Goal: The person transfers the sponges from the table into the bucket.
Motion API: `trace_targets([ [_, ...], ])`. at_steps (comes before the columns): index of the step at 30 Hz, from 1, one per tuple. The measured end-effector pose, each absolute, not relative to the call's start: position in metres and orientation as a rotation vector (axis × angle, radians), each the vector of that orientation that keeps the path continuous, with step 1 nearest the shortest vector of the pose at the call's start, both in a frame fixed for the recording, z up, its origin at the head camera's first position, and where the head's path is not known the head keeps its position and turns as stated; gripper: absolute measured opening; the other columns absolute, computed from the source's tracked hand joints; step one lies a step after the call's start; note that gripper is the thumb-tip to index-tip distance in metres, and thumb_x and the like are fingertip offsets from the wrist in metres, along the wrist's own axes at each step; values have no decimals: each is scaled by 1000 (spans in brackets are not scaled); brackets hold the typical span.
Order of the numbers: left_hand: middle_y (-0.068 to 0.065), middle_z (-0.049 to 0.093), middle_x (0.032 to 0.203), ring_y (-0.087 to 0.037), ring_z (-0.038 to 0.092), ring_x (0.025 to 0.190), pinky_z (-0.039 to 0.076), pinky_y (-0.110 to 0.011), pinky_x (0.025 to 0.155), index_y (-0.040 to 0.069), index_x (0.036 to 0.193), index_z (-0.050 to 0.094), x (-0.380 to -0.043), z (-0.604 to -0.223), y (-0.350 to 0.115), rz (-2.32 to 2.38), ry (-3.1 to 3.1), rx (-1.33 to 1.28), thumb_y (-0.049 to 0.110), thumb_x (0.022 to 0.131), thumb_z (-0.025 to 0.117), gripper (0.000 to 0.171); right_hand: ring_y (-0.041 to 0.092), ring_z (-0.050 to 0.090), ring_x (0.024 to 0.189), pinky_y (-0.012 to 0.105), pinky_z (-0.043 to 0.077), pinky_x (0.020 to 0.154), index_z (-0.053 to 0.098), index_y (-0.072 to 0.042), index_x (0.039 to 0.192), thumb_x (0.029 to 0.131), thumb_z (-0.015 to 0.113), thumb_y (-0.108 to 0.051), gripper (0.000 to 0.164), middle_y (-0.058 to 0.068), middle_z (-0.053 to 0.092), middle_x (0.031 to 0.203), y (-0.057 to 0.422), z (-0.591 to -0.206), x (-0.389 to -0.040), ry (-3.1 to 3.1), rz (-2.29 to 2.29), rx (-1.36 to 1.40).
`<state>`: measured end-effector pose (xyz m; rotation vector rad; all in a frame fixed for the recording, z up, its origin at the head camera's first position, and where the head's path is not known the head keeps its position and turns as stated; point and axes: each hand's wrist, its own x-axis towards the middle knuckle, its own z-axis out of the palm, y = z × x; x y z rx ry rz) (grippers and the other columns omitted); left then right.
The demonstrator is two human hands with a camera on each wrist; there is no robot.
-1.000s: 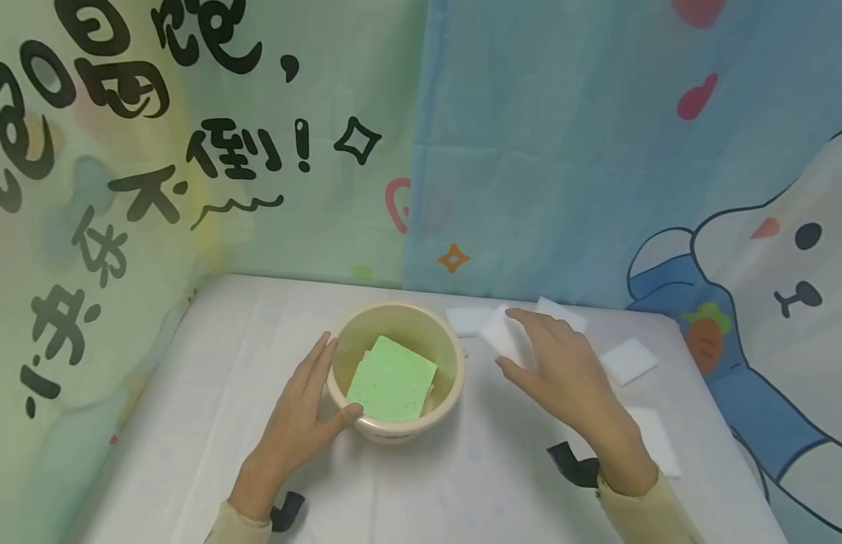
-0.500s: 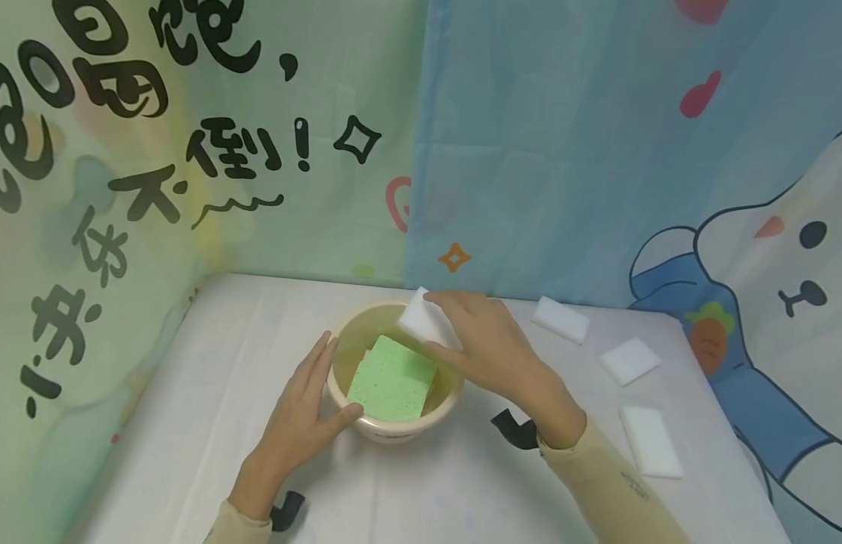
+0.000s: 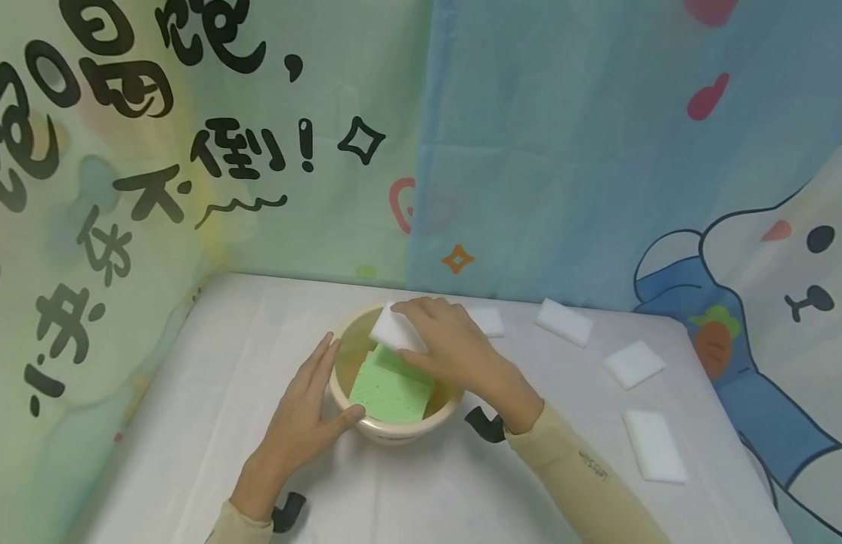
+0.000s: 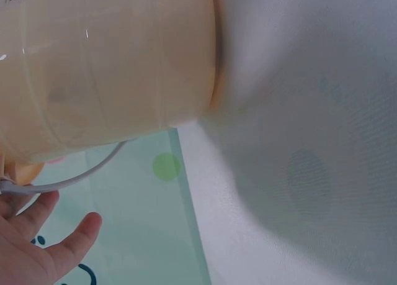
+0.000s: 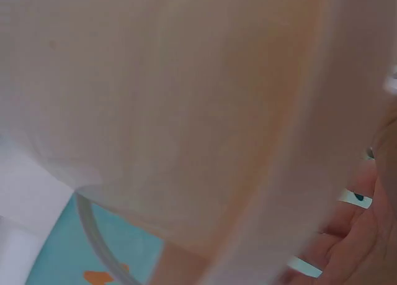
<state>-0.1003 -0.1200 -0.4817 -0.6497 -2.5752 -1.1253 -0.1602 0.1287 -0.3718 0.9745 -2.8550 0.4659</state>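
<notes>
A cream plastic bucket stands on the table, with a green sponge inside it. My left hand rests against the bucket's left rim, fingers extended and thumb on the near edge. In the left wrist view, spread fingertips show by the bucket's thin handle. Over the bucket's far right side, my right hand pinches a white sponge between thumb and fingers, above the green one. The bucket's wall fills most of the right wrist view and hides the white sponge there.
Several more white sponges lie on the white-covered table: one behind the bucket, one at the back, and others at the right. Printed curtains hang along the table's back and left edges.
My right hand has carried the white sponge leftward from beside the bucket to over its opening. The left hand has stayed at the rim.
</notes>
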Motion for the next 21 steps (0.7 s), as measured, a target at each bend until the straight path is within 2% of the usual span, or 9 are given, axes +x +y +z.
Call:
trace_targets([
  [7, -7, 21, 165, -31, 27, 147, 32, -58, 111, 16, 161, 20, -100, -482, -119, -1108, -2569, -645, 71, 92, 52, 94, 32, 52, 124, 52, 44, 98, 56, -8, 141, 89, 78, -29, 60, 13, 56, 137, 133, -378, -159, -2887, 436, 972],
  [16, -13, 23, 163, -31, 26, 147, 30, -58, 112, 15, 161, 20, -100, -482, -118, -1111, -2540, -647, 73, 92, 48, 94, 34, 56, 117, 55, 46, 93, 59, -8, 135, 90, 76, -26, 51, 12, 60, 131, 163, -375, -145, -2826, 507, 845],
  [21, -9, 21, 164, -30, 27, 147, 31, -58, 112, 16, 161, 20, -99, -482, -117, -1115, -2547, -641, 73, 92, 49, 95, 36, 57, 116, 57, 46, 91, 58, -5, 135, 91, 74, -24, 50, 14, 61, 129, 189, -375, -134, -2790, 510, 770],
])
